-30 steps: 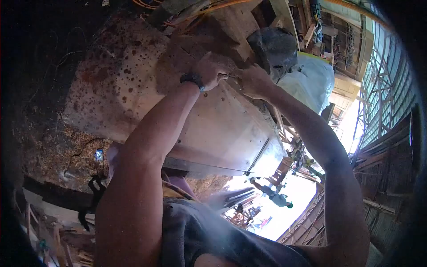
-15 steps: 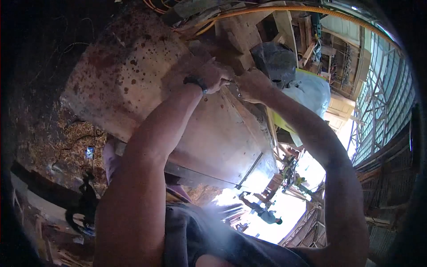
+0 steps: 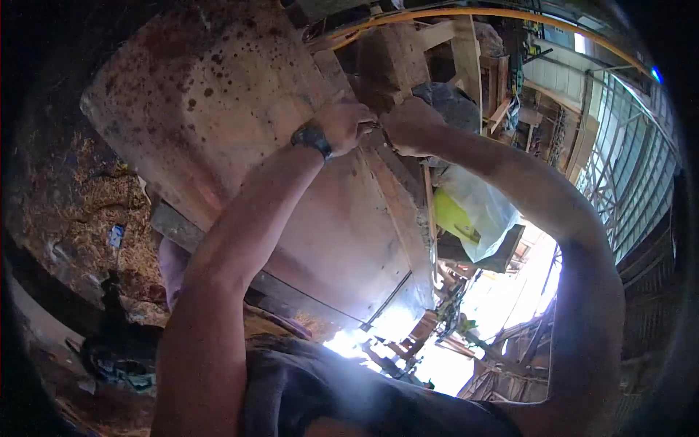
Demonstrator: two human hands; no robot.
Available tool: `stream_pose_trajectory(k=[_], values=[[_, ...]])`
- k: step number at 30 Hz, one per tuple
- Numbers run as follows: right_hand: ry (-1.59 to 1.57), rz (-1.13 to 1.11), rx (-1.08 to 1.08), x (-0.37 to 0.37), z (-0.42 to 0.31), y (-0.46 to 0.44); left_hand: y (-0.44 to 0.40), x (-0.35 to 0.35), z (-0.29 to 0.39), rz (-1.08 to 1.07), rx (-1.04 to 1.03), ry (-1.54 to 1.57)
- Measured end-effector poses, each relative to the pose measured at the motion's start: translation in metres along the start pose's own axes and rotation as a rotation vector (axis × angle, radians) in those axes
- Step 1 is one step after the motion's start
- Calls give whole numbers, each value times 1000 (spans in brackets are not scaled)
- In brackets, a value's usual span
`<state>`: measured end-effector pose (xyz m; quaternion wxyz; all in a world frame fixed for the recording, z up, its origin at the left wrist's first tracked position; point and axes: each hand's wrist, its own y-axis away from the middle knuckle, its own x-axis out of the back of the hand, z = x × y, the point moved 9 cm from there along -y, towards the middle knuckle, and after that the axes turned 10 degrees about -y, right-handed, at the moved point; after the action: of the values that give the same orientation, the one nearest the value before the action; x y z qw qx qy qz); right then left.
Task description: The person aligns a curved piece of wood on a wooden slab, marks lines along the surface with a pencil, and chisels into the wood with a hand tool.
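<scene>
Both hands meet over the far edge of a large stained board. On the left, my left hand, with a dark watch at its wrist, has its fingers curled in a pinch. Close beside it, my right hand is closed too, knuckles up. Something small and thin seems to lie between the two hands, but it is too small to name. Dark spots cover the board's upper left part.
A clear plastic bag with something yellow-green hangs right of the board. An orange hose arches overhead. Wood pieces stand behind the hands. Shavings cover the ground at left.
The view has turned, so the board and plastic bag sit differently in frame. Both hands stay close together and closed. The distant person by the bright opening is now mostly hidden.
</scene>
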<state>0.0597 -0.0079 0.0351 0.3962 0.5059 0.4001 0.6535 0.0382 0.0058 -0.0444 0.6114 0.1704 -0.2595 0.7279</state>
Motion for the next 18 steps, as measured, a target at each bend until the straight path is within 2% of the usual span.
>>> stream_pose_trajectory(k=[1, 2, 3, 4, 5, 6, 8, 10, 13, 16, 18], values=[[-39, 21, -31, 3, 1, -1, 14, 10, 1, 182, 83, 36], [-44, 141, 30, -11, 7, -13, 32, 19, 5, 363, 163, 67], [-54, 260, 86, -44, 23, -30, 47, 13, 17, 448, 184, 67], [-478, 241, 44, -63, 40, -31, 63, 7, 28, 533, 204, 68], [-901, 255, -1, -81, 56, -31, 72, -19, 49, 527, 176, 37], [-1720, 81, -162, -107, 59, -25, 75, -35, 68, 522, 153, 6], [-2398, -93, -529, -116, 35, -11, 59, -28, 125, 377, -159, 125], [-2121, 36, -828, -83, 24, -4, 36, -35, 157, 457, -314, 236], [-2287, 20, -765, -79, 20, -5, -17, -94, 158, 107, -109, -68], [-2269, 178, -895, -68, 13, 5, -41, -106, 105, 452, 245, 210], [-2274, 196, -885, -65, 10, 6, -53, -116, 87, 492, 309, 379]])
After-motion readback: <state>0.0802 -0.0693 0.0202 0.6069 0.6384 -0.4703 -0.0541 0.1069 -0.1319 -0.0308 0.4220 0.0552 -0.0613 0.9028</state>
